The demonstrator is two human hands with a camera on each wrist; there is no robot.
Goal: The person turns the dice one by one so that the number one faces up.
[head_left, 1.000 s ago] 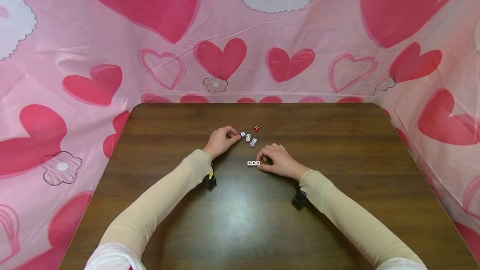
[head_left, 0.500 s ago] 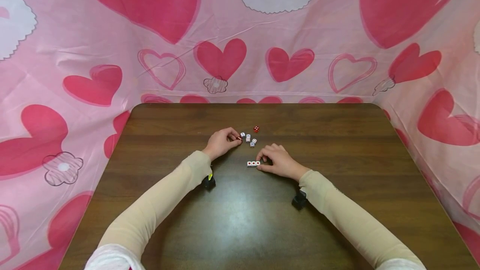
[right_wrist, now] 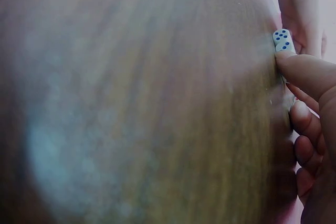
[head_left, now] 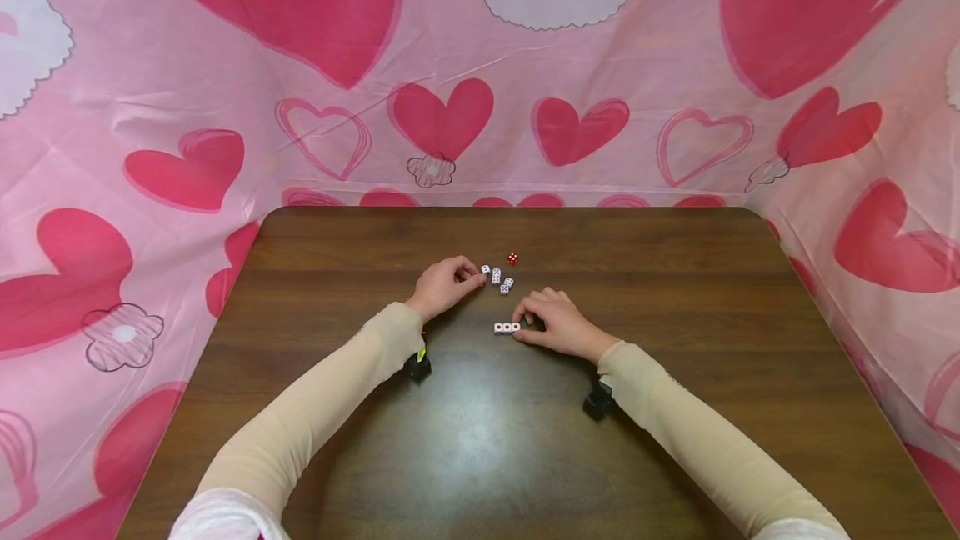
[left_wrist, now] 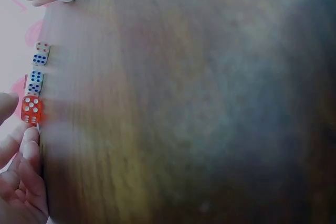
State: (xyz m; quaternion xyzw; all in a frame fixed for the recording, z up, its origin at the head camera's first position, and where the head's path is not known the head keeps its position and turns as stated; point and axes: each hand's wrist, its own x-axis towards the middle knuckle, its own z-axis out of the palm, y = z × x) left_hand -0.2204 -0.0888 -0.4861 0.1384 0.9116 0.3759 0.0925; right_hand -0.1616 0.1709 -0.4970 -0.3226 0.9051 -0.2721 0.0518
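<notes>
Three white dice [head_left: 507, 327] line up against the right hand's [head_left: 564, 325] fingers [head_left: 529, 304].

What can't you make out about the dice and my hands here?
Head view: the red die in the left hand, hidden by its fingers.
Head view: pips on the scattered white dice, too small to count reliably.
Left wrist view: part of the left hand, cut off by the left edge.
Right wrist view: part of the row of white dice, behind the right hand's thumb.
</notes>
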